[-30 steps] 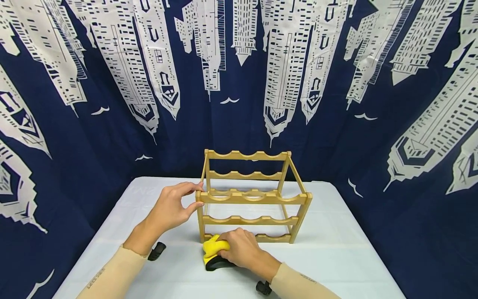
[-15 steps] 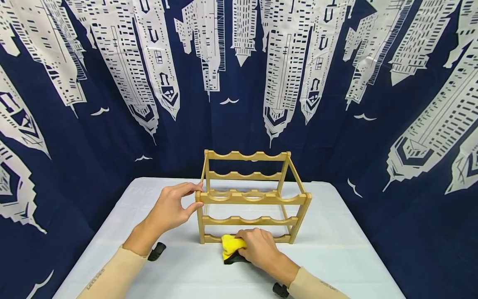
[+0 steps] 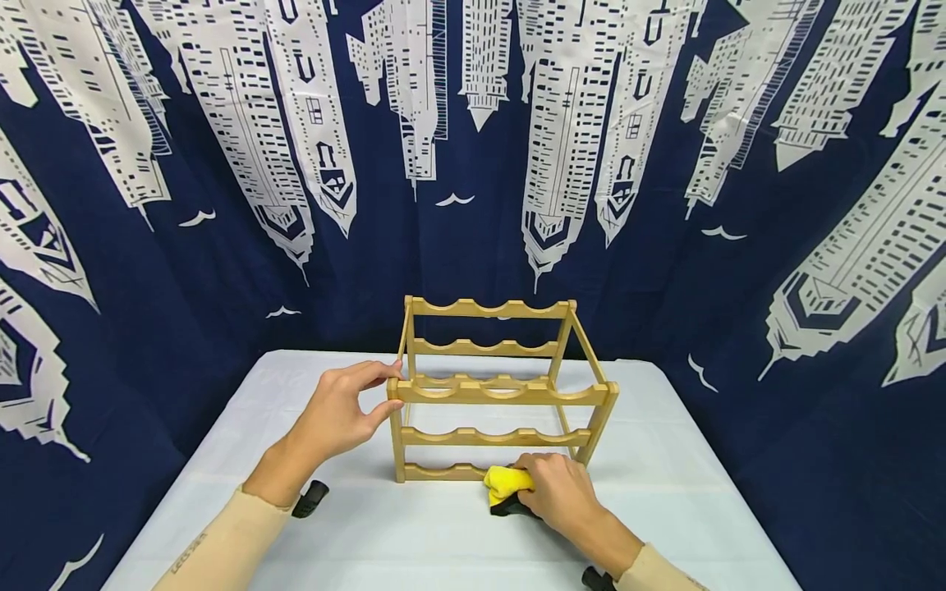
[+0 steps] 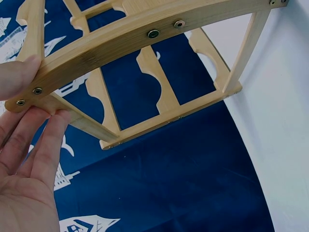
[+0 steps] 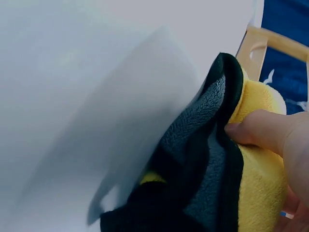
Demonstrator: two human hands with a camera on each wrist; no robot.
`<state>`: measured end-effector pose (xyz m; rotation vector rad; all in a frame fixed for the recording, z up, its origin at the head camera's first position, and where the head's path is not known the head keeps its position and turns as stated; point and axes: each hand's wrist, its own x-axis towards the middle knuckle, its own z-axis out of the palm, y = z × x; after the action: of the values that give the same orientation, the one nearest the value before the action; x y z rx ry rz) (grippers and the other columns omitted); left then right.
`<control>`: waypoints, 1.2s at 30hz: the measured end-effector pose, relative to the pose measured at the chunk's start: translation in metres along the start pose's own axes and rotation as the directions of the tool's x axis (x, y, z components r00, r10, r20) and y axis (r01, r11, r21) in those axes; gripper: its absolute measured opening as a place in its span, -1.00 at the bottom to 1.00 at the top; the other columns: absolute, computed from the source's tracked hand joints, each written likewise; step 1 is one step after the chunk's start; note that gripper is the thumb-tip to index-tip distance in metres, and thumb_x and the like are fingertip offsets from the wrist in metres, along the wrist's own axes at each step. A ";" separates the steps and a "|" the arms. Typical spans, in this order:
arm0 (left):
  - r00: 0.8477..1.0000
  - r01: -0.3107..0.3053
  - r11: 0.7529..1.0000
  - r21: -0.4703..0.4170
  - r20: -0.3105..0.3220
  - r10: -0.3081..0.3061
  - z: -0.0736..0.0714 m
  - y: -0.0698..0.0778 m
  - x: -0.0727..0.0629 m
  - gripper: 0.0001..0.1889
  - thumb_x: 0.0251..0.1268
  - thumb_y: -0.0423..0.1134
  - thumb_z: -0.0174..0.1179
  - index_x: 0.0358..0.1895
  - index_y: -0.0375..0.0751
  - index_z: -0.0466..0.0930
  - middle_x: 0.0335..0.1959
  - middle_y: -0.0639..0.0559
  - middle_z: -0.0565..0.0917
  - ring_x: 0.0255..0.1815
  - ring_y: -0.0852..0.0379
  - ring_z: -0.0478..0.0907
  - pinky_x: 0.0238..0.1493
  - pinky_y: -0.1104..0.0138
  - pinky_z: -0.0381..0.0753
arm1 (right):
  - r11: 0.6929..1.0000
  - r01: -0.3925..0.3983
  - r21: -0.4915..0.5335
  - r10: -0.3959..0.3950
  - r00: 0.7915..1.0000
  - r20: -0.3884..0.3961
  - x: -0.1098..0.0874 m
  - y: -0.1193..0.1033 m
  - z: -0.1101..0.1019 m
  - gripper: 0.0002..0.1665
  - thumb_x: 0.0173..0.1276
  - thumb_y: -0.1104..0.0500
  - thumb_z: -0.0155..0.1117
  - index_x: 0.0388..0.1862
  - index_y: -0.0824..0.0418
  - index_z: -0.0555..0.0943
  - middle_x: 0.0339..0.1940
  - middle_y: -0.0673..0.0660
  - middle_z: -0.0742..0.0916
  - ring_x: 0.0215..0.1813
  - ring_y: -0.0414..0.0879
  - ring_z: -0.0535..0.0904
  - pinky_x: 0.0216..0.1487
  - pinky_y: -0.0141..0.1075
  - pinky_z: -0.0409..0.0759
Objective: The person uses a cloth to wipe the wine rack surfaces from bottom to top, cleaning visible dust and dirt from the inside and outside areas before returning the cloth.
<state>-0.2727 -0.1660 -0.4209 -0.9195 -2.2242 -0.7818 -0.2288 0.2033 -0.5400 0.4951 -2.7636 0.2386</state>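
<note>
A light wooden rack [image 3: 510, 394] with scalloped rails, like a wine rack, stands upright on the table. At its front left top corner my left hand [image 3: 340, 410] pinches the frame between thumb and fingers. The left wrist view shows that thumb [image 4: 21, 75] on one side of the post and the fingertips on the other. My right hand [image 3: 565, 492] grips a folded cloth [image 3: 506, 484], yellow on one face and grey with black edging on the other. The cloth is against the right half of the rack's bottom front rail. In the right wrist view the thumb presses into the cloth's yellow side [image 5: 260, 183].
A white cloth covers the table [image 3: 665, 492]. Behind and beside it hangs a dark blue curtain [image 3: 458, 246] printed with white buildings and birds. Black wrist straps [image 3: 310, 498] show at both wrists.
My right hand has slid the cloth rightward along the rack's bottom front rail, from its left end to the right half. My left hand and the rack have stayed put.
</note>
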 end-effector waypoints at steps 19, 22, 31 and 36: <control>1.000 0.007 1.000 -0.020 -0.014 -0.008 0.002 -0.003 -0.002 -0.57 0.19 -0.47 0.77 0.10 -0.24 0.84 0.03 -0.04 0.96 0.07 -0.07 0.97 0.13 0.10 1.01 | 0.978 0.055 -0.203 -0.126 0.927 -0.354 -0.036 0.053 -0.025 -0.30 -0.18 0.18 1.06 -0.01 0.16 0.89 -0.19 0.10 0.93 -0.31 0.05 0.85 -0.36 -0.06 0.85; 1.000 0.013 1.000 -0.014 -0.014 -0.013 0.000 -0.004 -0.003 -0.57 0.19 -0.46 0.77 0.10 -0.23 0.83 0.03 -0.04 0.96 0.05 -0.07 0.98 0.12 0.09 1.01 | 0.955 0.129 -0.266 -0.231 0.888 -0.398 -0.030 0.050 -0.026 -0.27 -0.24 0.21 1.06 -0.03 0.21 0.86 -0.22 0.10 0.91 -0.32 0.03 0.82 -0.39 -0.10 0.80; 1.000 0.004 0.999 -0.035 -0.026 -0.005 0.003 -0.005 -0.003 -0.57 0.18 -0.49 0.77 0.10 -0.24 0.84 0.02 -0.03 0.96 0.06 -0.07 0.97 0.13 0.11 1.01 | 0.989 0.010 -0.148 -0.031 0.990 -0.138 -0.015 0.023 -0.005 -0.59 0.12 0.24 0.93 -0.20 0.15 0.79 -0.29 0.07 0.91 -0.22 0.01 0.85 -0.23 -0.05 0.91; 1.000 0.004 0.999 -0.040 -0.030 -0.005 0.003 -0.004 -0.004 -0.56 0.17 -0.49 0.77 0.10 -0.25 0.84 0.03 -0.05 0.96 0.07 -0.08 0.98 0.12 0.11 1.00 | 0.999 -0.031 0.011 0.032 0.992 -0.124 -0.009 0.016 0.001 -0.66 0.23 0.25 0.85 -0.19 0.09 0.78 -0.37 0.04 0.82 -0.32 -0.12 0.72 -0.45 -0.13 0.67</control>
<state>-0.2747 -0.1675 -0.4267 -0.9161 -2.1929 -0.8394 -0.2266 0.2203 -0.5462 0.4243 -2.6522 0.2793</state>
